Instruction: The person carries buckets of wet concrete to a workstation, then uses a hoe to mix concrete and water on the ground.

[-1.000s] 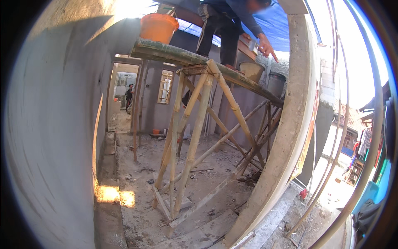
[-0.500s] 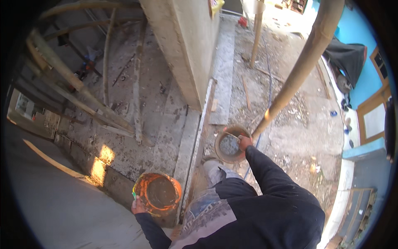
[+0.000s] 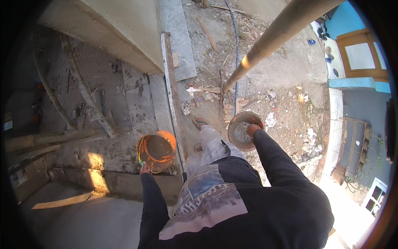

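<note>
Head view: orange bucket [image 3: 156, 150] hangs from left fingers [image 3: 144, 168], grey bucket [image 3: 244, 130] from right fingers [image 3: 252, 129].

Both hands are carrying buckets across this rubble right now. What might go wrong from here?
Footing: the sandalled foot steps among loose rubble and wood scraps, so a trip or slip seems likely.

Spill: the left hand holds the orange bucket and the right hand the grey bucket, both apparently filled; neither hand is free to break a stumble.

Collision: the slanted pole stands close to the grey bucket and might be knocked.
</note>
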{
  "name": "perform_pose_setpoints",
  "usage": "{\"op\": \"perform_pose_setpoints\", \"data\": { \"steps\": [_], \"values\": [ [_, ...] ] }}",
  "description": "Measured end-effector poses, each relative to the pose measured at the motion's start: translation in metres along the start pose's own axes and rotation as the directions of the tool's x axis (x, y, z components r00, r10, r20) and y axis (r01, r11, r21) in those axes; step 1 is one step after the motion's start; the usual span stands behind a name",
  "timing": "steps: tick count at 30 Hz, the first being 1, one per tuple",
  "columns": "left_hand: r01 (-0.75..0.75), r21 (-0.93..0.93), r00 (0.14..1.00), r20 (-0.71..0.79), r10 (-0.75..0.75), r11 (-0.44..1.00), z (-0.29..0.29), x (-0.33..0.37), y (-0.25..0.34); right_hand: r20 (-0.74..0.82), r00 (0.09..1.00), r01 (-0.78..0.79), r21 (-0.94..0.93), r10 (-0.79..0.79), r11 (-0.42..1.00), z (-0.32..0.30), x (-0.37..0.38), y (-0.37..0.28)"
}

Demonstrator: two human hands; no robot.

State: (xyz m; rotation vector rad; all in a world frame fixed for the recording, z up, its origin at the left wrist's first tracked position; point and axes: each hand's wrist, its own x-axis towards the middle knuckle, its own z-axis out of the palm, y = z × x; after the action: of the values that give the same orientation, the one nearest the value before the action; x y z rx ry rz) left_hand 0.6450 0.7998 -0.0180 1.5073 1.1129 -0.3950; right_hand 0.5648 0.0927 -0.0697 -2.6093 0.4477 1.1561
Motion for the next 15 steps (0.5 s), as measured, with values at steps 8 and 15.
{"op": "perform_pose_setpoints", "data": {
  "steps": [8, 15],
  "values": [
    [0.040, 0.102, 0.999, -0.007, -0.040, 0.994, 0.039, 0.133, -0.058, -0.089, 0.971, -0.151, 0.499, 0.224, 0.853, -0.008, -0.153, 0.047],
    [0.037, 0.278, 0.985, 0.150, -0.082, 0.960, 0.090, 0.159, -0.070, -0.537, 0.787, -0.033, 0.454, 0.303, 0.891, -0.044, -0.234, 0.025]
  ]
}}
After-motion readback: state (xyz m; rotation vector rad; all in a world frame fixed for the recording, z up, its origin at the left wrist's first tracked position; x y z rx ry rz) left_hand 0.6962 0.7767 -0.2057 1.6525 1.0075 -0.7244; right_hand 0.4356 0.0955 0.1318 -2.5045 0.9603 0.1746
